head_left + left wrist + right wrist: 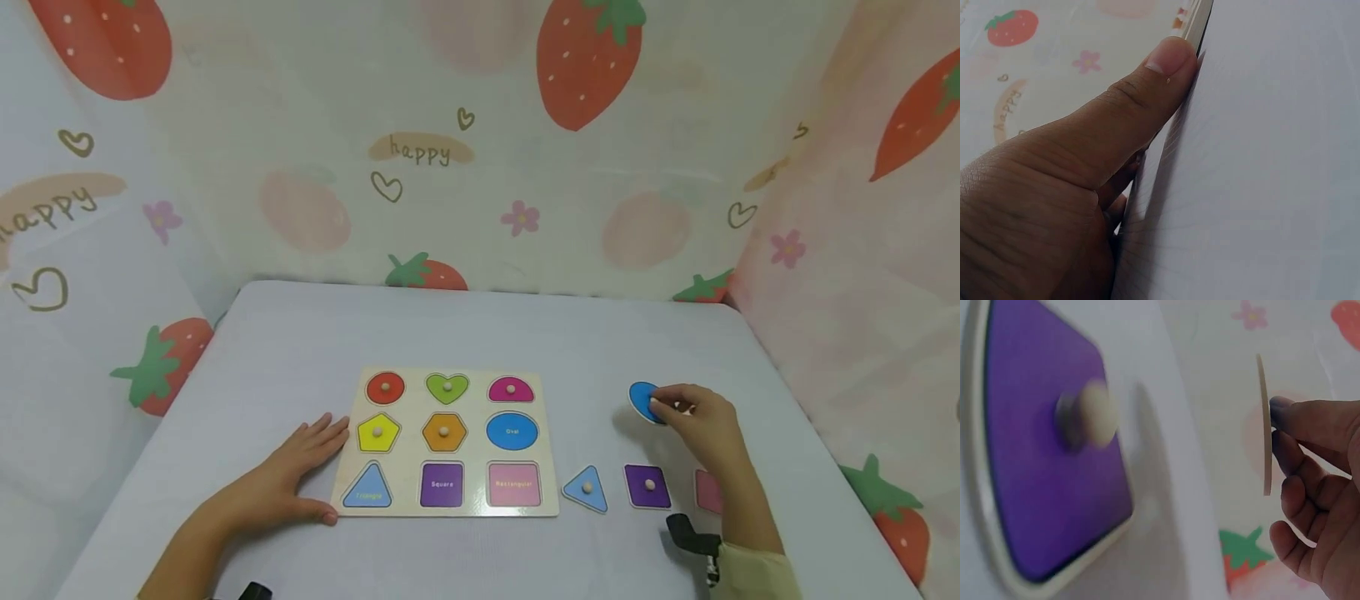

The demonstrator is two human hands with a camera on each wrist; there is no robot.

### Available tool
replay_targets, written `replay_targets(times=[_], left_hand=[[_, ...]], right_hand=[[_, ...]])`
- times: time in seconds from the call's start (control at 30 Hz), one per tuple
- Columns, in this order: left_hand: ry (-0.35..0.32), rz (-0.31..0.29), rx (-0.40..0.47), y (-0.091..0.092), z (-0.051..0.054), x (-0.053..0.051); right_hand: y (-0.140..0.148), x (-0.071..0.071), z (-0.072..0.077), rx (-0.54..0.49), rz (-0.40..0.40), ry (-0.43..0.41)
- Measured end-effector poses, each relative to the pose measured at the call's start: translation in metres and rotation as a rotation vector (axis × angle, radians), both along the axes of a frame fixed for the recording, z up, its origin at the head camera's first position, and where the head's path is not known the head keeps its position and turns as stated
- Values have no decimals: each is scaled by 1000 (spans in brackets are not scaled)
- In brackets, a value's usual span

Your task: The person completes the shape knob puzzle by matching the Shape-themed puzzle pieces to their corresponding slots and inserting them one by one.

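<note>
Blue oval piece (641, 402): raised above the worktop (450, 558), right of the puzzle board (476, 442); edge-on in right wrist view.
Right hand (701, 421): fingers pinching the blue oval piece; its knob hidden.
Left hand (281, 475): fingers released, extended, touching board's left edge; thumb at near-left corner.
Seated pieces: red circle (385, 387), green heart (447, 387), magenta semicircle (511, 389), yellow pentagon (378, 432), orange hexagon (444, 432).
Printed recesses (512, 421): oval, triangle, square, rectangular.
Loose on worktop: light-blue triangle (587, 489), purple square (647, 486), pink piece (707, 492), partly hidden.
</note>
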State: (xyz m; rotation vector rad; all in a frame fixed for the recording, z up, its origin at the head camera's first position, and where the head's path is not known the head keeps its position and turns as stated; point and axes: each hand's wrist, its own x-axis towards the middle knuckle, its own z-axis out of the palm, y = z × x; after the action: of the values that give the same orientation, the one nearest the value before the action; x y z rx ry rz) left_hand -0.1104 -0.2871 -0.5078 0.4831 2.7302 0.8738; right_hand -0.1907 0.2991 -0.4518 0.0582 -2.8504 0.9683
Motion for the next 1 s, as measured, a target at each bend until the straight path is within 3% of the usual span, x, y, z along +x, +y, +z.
replay_targets(times=[0.3,0.63,1.0], left_hand=[[4,5,-8,-2,0,0],[2,-5,-1,1,0,-2],[-22,2,0,1,2,1]], right_hand=[[-59,-23,20,-21,185,48],[-127,-31,15,-36,293,-18],[-161,-27,5,-52,368,-118]])
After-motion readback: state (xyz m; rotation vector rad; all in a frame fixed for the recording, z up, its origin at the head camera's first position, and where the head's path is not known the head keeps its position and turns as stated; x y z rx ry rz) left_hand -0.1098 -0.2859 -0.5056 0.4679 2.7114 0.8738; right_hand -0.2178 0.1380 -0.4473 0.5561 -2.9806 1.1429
